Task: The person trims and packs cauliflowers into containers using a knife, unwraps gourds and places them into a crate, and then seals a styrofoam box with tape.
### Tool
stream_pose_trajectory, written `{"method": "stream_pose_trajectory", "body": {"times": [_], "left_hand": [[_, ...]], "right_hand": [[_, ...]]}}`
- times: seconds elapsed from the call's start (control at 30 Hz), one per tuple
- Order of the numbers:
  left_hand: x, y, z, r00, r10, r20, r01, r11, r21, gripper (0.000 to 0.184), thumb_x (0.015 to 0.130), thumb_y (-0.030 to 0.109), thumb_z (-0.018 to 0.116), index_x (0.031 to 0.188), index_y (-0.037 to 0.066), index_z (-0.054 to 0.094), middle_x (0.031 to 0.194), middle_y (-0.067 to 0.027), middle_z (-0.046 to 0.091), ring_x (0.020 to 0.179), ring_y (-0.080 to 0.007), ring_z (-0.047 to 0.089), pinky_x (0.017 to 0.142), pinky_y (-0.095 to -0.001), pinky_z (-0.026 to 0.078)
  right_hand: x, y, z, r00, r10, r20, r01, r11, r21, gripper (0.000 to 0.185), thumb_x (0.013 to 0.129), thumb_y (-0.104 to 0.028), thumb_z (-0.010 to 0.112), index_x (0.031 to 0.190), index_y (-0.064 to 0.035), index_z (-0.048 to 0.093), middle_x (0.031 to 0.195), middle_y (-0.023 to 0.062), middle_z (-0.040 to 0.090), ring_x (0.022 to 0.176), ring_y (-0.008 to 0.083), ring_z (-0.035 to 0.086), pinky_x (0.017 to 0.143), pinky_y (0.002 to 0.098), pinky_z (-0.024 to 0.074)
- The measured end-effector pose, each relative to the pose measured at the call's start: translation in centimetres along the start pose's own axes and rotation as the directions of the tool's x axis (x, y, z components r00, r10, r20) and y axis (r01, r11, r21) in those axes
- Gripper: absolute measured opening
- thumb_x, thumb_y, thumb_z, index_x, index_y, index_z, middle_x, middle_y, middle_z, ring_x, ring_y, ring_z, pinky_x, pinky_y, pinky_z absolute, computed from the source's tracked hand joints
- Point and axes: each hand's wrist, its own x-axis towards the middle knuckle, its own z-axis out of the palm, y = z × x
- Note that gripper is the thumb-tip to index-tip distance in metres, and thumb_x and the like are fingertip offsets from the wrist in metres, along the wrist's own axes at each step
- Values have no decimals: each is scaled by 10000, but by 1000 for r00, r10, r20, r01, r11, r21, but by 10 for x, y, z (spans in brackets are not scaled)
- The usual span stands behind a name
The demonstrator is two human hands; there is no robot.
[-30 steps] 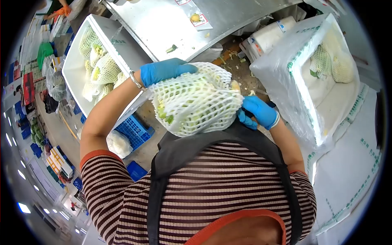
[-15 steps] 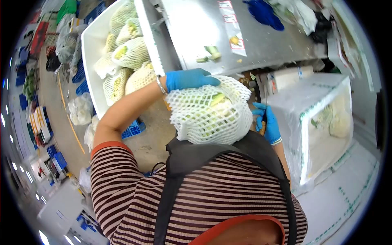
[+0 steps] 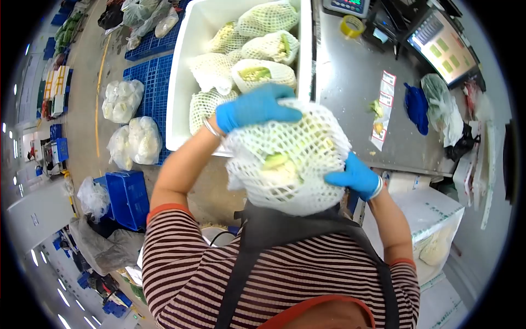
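Close to my chest I hold a cauliflower (image 3: 282,162) in a white foam net, its pale curd and a bit of green showing through the mesh. My left hand (image 3: 260,109), blue-gloved, curves over its upper left side. On its right side, my right hand (image 3: 359,176), also blue-gloved, presses with thumb and fingers; part of the fingers is hidden behind the net. Just beyond my left hand is a white foam box (image 3: 178,90) holding several netted cauliflowers (image 3: 268,19). No knife shows in either hand.
To the right is a metal table (image 3: 350,71) with a label strip (image 3: 385,104), yellow tape (image 3: 351,26), a scale (image 3: 346,5) and a screen (image 3: 442,46). Blue pallets (image 3: 148,82) and bagged produce (image 3: 145,140) lie left. A wrapped foam box (image 3: 424,214) stands lower right.
My right hand, which held a knife low at the right, now grips the cauliflower. The view has turned toward the foam box, and the cauliflower is closer to it.
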Motion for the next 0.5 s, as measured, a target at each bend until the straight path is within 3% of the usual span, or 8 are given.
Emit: {"method": "stream_pose_trajectory", "body": {"times": [0.07,0.13,0.17,0.2,0.27,0.37,0.4,0.5], "left_hand": [[-4,-2,-57,994,108,-32,-101,981,168,477,847,344,712,1136,-30,649,1024,-132,683,891,-194,656,844,-322,526],[12,-49,-125,695,710,111,-589,473,655,364,918,263,663,1139,-26,652,1096,-127,684,926,-200,664,892,-342,538],[1,-46,-147,879,402,-257,-429,901,-59,312,966,230,598,1145,-20,651,1100,-136,687,952,-200,667,887,-330,549],[-11,-46,-169,969,-96,-227,-128,594,-795,276,1014,196,533,1151,-13,649,1105,-146,689,978,-200,670,881,-318,560],[-1,-125,-225,809,446,-382,-585,670,-457,290,1042,153,454,1221,-11,613,1179,-129,665,1015,-193,666,883,-309,562],[49,-277,-231,805,149,-574,-274,952,-137,441,1002,293,511,1277,-47,570,1218,-193,650,1083,-273,650,930,-331,516],[42,-267,-197,747,2,-665,258,921,292,549,928,411,588,1326,33,571,1184,-223,653,1068,-326,643,983,-358,487],[9,-242,-124,686,2,-728,452,782,428,586,806,412,739,1304,142,591,1357,-215,516,1271,-393,462,1022,-493,439]], "right_hand": [[47,-29,19,997,-47,-58,50,998,41,710,816,-141,765,1423,34,441,1293,120,618,1134,185,603,986,351,492],[99,-50,23,989,-66,-129,75,995,61,580,829,-138,726,1348,26,526,1198,120,669,1039,189,659,924,351,533],[124,-65,17,990,-98,-105,109,989,100,526,839,-165,705,1307,26,558,1168,119,679,1019,187,669,901,336,540],[149,-79,11,989,-127,-80,137,980,142,479,849,-193,683,1265,26,591,1138,119,690,999,185,678,877,321,547],[195,-118,10,961,-191,-201,228,958,176,406,872,-231,642,1188,23,628,1060,100,703,915,169,688,794,288,555],[291,-159,-9,865,-470,-174,454,882,-126,359,871,-257,660,1134,-13,648,928,69,703,780,136,671,691,282,548],[322,-166,-5,795,-561,-233,514,825,-234,353,870,-273,665,1121,-24,652,886,61,700,741,123,661,664,279,540],[396,-173,9,718,-647,-255,285,609,-741,401,834,-304,694,1140,-48,653,940,114,716,803,211,691,728,351,550]]}}
